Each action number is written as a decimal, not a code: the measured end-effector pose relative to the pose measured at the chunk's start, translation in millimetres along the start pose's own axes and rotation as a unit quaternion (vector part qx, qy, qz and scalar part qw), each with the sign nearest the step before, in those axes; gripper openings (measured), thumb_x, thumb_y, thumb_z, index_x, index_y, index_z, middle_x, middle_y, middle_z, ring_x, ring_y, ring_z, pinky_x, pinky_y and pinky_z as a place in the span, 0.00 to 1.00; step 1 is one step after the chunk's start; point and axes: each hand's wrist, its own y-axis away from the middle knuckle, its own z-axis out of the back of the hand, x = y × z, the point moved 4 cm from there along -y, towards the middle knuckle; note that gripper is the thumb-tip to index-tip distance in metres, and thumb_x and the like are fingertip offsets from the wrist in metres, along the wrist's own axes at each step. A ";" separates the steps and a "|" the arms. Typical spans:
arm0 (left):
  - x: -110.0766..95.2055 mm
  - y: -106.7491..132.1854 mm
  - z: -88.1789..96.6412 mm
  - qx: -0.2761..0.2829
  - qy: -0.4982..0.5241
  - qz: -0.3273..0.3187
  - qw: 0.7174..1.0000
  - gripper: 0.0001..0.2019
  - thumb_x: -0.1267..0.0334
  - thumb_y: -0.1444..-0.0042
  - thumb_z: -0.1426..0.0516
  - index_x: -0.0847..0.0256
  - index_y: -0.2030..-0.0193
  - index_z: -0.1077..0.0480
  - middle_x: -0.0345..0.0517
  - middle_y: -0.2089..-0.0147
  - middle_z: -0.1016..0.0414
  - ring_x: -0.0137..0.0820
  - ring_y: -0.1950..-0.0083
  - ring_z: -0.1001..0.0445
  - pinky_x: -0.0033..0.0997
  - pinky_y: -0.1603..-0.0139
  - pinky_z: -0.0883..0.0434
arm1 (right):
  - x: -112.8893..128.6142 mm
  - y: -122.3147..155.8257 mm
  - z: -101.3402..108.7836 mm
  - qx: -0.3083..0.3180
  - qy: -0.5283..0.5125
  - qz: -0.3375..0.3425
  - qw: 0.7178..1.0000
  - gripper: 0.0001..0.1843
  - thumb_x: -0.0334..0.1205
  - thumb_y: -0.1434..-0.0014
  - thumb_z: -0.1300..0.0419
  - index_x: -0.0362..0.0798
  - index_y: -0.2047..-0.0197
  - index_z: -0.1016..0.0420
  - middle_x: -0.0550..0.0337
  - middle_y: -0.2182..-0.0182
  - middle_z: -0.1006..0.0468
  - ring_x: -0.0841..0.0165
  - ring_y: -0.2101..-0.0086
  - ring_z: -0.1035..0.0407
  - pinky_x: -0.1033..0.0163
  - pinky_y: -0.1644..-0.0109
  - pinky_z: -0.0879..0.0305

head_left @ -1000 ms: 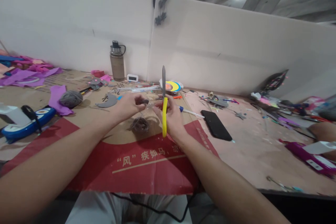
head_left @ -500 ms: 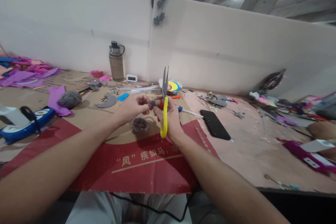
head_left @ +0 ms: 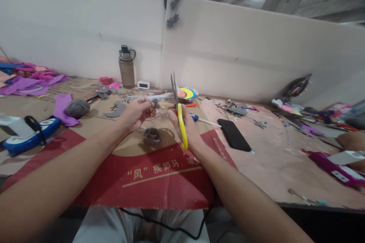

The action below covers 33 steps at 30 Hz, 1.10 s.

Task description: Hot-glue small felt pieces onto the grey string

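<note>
My right hand (head_left: 186, 128) grips yellow-handled thread snips (head_left: 179, 114), blades pointing up and slightly apart. My left hand (head_left: 137, 111) pinches a small grey yarn piece (head_left: 155, 102) between its fingertips, a little left of the blades. A thin strand seems to run between both hands. Below them a loose coil of grey-brown yarn (head_left: 152, 135) lies on the red and brown cardboard sheet (head_left: 137, 174).
A grey yarn ball (head_left: 76, 108), purple felt scraps (head_left: 25, 82), a blue and white tool (head_left: 28, 133), a bottle (head_left: 126, 67) and a black phone (head_left: 234, 135) lie about. Craft clutter fills the right side. Another person's arm (head_left: 351, 141) shows at the far right.
My hands have drawn apart: the left hand with the yarn piece went left and up. The snips tilted left in my right hand.
</note>
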 end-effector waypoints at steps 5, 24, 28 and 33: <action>-1.9 -1.0 3.4 0.006 0.002 0.000 1.000 0.05 0.71 0.56 0.38 0.66 0.73 0.32 0.44 0.73 0.26 0.22 0.77 0.33 0.22 0.74 0.35 | -8.7 -0.7 -2.1 0.059 0.071 0.000 0.996 0.17 0.54 0.41 0.47 0.49 0.60 0.34 0.59 0.68 0.29 0.68 0.66 0.34 0.60 0.57 0.36; -1.2 -0.2 3.4 -0.002 0.035 0.015 0.999 0.06 0.73 0.57 0.37 0.66 0.72 0.30 0.43 0.73 0.26 0.20 0.77 0.33 0.19 0.74 0.34 | -8.7 1.1 -2.5 0.117 0.145 0.012 0.982 0.17 0.55 0.40 0.47 0.49 0.62 0.32 0.61 0.69 0.27 0.69 0.67 0.35 0.62 0.59 0.39; 2.9 -0.4 3.7 -0.006 0.025 0.020 0.999 0.06 0.72 0.57 0.37 0.66 0.73 0.30 0.43 0.74 0.26 0.20 0.77 0.33 0.20 0.74 0.34 | -5.4 1.3 1.0 0.066 0.095 0.004 0.993 0.17 0.56 0.42 0.45 0.49 0.64 0.32 0.62 0.73 0.30 0.70 0.71 0.35 0.64 0.64 0.38; 15.1 -1.0 5.2 -0.005 0.013 0.042 0.999 0.06 0.73 0.56 0.37 0.67 0.69 0.27 0.43 0.74 0.26 0.20 0.78 0.33 0.20 0.76 0.34 | -7.9 1.6 5.5 0.024 0.007 -0.027 0.999 0.18 0.56 0.43 0.44 0.50 0.61 0.33 0.67 0.79 0.35 0.73 0.77 0.39 0.66 0.72 0.40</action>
